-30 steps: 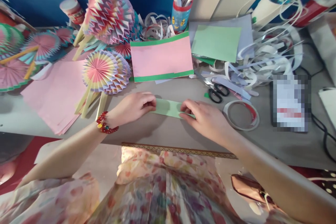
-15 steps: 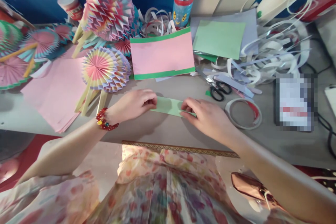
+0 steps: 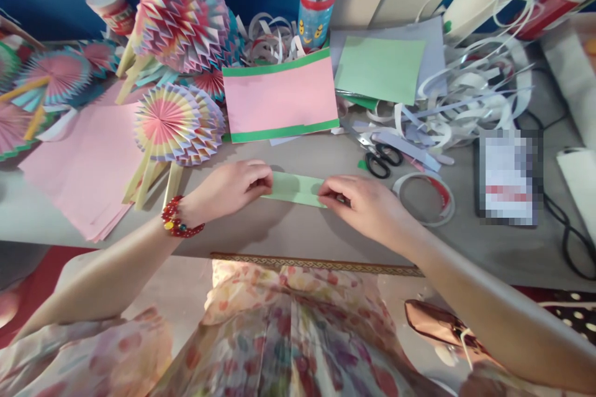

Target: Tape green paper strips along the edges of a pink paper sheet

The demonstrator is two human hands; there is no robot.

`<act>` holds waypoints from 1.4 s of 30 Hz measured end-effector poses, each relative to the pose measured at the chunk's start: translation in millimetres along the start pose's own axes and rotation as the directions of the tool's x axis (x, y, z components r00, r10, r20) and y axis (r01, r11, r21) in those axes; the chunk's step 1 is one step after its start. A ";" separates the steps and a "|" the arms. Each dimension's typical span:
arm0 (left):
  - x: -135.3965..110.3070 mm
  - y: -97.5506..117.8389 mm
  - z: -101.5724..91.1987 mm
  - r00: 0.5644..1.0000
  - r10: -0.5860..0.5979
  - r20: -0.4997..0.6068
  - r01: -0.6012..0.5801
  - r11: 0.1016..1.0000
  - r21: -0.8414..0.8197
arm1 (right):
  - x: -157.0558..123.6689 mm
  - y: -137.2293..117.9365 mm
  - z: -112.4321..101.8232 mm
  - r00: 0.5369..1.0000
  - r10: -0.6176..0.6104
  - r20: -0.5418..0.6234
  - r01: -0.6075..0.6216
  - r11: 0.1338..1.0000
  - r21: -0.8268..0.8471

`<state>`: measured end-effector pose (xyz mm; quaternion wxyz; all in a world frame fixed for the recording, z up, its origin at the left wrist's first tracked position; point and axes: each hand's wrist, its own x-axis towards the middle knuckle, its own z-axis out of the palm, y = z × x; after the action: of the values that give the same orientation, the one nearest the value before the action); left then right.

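Between my two hands a narrow light green paper strip (image 3: 295, 188) stretches just over the grey table, in the middle of the head view. My left hand (image 3: 237, 185) pinches its left end, and a red bead bracelet (image 3: 177, 217) circles that wrist. At the other end my right hand (image 3: 356, 195) is closed on the strip with thumb and fingertips; those fingers hide the strip's right tip. Beyond the strip lies a pink paper panel (image 3: 282, 99) with green borders along its long edges. Black-handled scissors (image 3: 379, 155) and a tape roll (image 3: 423, 200) lie near my right hand.
Pleated paper fans (image 3: 162, 121) and pink sheets (image 3: 88, 167) occupy the left. Green paper (image 3: 379, 68) and curled white strips (image 3: 484, 93) lie at the back right. A cup of pens (image 3: 315, 22) stands behind, a phone-like device (image 3: 507, 180) on the right.
The right hand's fingers have drawn closer together on the strip's end. The whole scene has shifted slightly left in view; the strip stays held at both ends.
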<state>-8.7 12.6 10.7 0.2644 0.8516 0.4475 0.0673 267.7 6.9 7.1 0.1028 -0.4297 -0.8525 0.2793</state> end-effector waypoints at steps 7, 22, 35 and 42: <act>0.3 -0.8 0.5 1.000 -0.008 0.002 0.008 1.000 0.012 | 0.7 4.5 0.6 1.000 0.028 0.006 -0.029 0.999 0.029; -0.4 0.0 0.7 1.000 -0.006 -0.005 0.006 1.000 0.010 | 0.5 3.5 1.5 1.000 -0.009 0.023 0.009 1.000 -0.005; -1.0 1.3 1.5 1.000 -0.015 0.004 0.015 0.999 0.040 | -4.8 1.7 4.7 0.999 -0.034 -0.021 0.032 0.993 -0.118; -6.0 6.7 3.7 0.999 -0.024 -0.041 0.029 0.990 0.135 | -8.2 2.0 7.5 0.990 -0.130 -0.050 0.119 0.975 -0.186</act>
<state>-6.0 3.2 11.7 0.1981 0.8600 0.4675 0.0502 270.9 -1.5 0.3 0.1066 -0.3914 -0.8962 0.1797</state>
